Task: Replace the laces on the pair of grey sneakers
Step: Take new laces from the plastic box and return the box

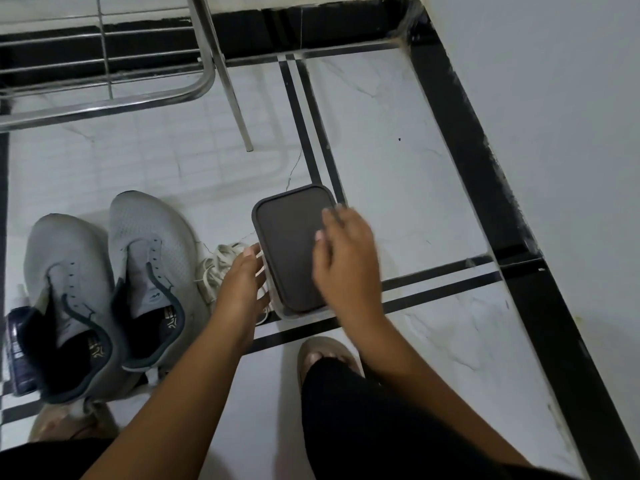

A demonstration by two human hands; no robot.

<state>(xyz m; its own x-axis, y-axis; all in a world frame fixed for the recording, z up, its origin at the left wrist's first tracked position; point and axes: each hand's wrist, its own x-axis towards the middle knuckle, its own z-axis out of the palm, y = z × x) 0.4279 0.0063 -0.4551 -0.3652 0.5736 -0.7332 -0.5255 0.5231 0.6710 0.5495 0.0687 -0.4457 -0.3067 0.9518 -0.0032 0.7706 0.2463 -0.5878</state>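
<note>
**Head view: our hands are hovering at a lidded box beside the unlaced sneakers**

We are crouching over a white marble-look floor (398, 140) crossed by black stripes. Our left hand (242, 282) is reaching forward with fingers straight and slightly spread, holding nothing, its fingertips sitting at the left edge of a clear container with a dark grey lid (294, 247). Our right hand (343, 258) is hanging over the right part of that lid with fingers loosely curled and blurred; it is gripping nothing, and whether it is touching the lid we cannot tell.

The pair of grey sneakers (114, 289) is standing side by side toward the left edge of the floor, toes pointing away from us, eyelets bare. A bundle of off-white laces (216, 268) is lying between the right sneaker and the container, partly under our left hand. A dark spray bottle (19, 351) is leaning against the left sneaker. A metal rack (114, 77) is standing toward the far left corner. Our sandalled foot (325, 355) is showing just behind the container.
</note>
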